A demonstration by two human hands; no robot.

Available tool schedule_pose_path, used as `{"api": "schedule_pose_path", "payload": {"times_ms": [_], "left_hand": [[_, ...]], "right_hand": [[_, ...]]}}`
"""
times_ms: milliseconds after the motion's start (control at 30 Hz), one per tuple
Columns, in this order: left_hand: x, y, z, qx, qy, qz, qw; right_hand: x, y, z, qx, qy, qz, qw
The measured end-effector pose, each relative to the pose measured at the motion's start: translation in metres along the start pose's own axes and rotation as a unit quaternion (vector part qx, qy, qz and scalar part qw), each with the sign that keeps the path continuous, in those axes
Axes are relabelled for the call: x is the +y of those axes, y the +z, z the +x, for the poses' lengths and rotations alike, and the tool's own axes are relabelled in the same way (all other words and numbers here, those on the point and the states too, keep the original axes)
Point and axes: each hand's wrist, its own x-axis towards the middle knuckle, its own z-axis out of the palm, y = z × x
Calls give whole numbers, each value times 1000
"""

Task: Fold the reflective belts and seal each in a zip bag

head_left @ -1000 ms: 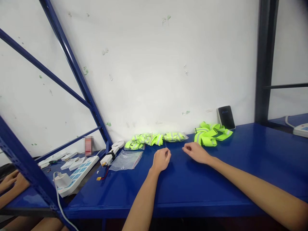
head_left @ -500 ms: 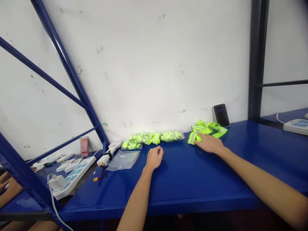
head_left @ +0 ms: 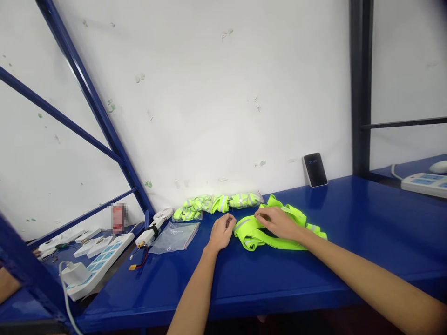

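Forearms cross the near edge of the bench (head_left: 349, 242); all places below are taken from the black phone (head_left: 314, 170).

Left hand (head_left: 220, 231): nearer than the phone and well to its left; half curled, thumb against forefinger, touching the left end of the reflective strap (head_left: 253, 238); cannot tell whether any cloth is pinched between them.

Right hand (head_left: 277, 222): nearer than the phone, to its left; knuckles up, fingers bent down and closed onto a fold on top of the strap.

Strap: on the bench, in front of the phone and to its left, under and between the two hands; crumpled, loops overlapping. Its long axis runs roughly parallel to the bench's front edge, with the right end trailing slightly nearer; one loop sticks out toward the wall; no clear head end, so pointing is undetermined.

Judgement on handling: limp webbing, likely to bunch; better to pin with one hand and draw an end outward along the long axis with the other; free one loop at a time; low, slow pulls.

Clear bag (head_left: 174, 231): far left of the phone, at about the hands' depth; flat.

Bagged straps (head_left: 216, 204): left of the phone, along the wall.

Phone: farthest, propped upright against the wall.
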Motion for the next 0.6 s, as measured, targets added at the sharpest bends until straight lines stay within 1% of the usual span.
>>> {"api": "schedule_pose_path", "payload": {"times_ms": [67, 167, 233, 300, 367, 433, 500, 600], "left_hand": [[5, 0, -2, -19, 10, -36, 999], [15, 3, -7, -59, 48, -81, 994], [19, 6, -9, -87, 82, -73, 990], [19, 9, -9, -99, 99, -49, 989], [17, 11, -7, -81, 90, -39, 992], [13, 12, -4, -50, 61, -59, 995], [11, 13, -3, -14, 22, -106, 994], [13, 14, -3, 35, -21, -190, 981]], "right_hand": [[3, 0, -1, -17, -3, 8, 1000], [6, 4, -4, -70, -32, 33, 996], [10, 9, -5, -112, -47, 39, 992], [14, 13, -5, -137, -60, 28, 988], [19, 17, -4, -133, -70, 7, 989], [23, 20, -2, -104, -68, -6, 992], [23, 20, -1, -74, -59, -7, 995], [16, 20, -1, -45, -48, 6, 998]]}}
